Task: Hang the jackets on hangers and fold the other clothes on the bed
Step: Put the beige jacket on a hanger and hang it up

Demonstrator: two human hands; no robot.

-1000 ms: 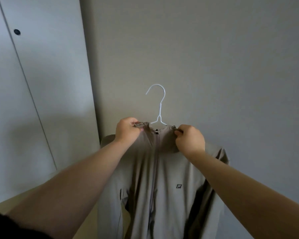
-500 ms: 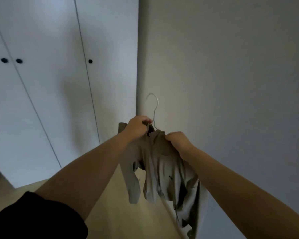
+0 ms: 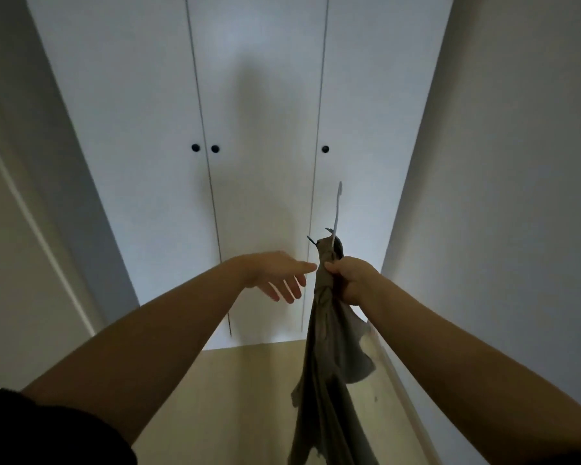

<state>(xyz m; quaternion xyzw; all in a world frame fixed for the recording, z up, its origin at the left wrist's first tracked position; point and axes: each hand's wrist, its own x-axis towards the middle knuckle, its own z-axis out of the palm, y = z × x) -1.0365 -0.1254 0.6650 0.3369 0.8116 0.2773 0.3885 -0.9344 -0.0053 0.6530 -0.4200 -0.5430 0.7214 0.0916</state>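
Note:
A beige zip jacket (image 3: 326, 374) hangs on a white wire hanger (image 3: 336, 209), seen edge-on, its hook pointing up. My right hand (image 3: 353, 278) grips the jacket just below the collar and holds it up in front of a white wardrobe (image 3: 259, 95). My left hand (image 3: 279, 275) is off the jacket, fingers stretched out, reaching toward the wardrobe doors just left of the jacket.
The wardrobe has three shut doors with dark round knobs (image 3: 325, 149). A grey wall (image 3: 517, 196) runs along the right and another wall stands on the left. Pale wooden floor (image 3: 249, 397) lies below.
The view has swung left from the bare wall to the wardrobe. My left hand let go of the collar and opened. The jacket turned edge-on, held by my right hand alone.

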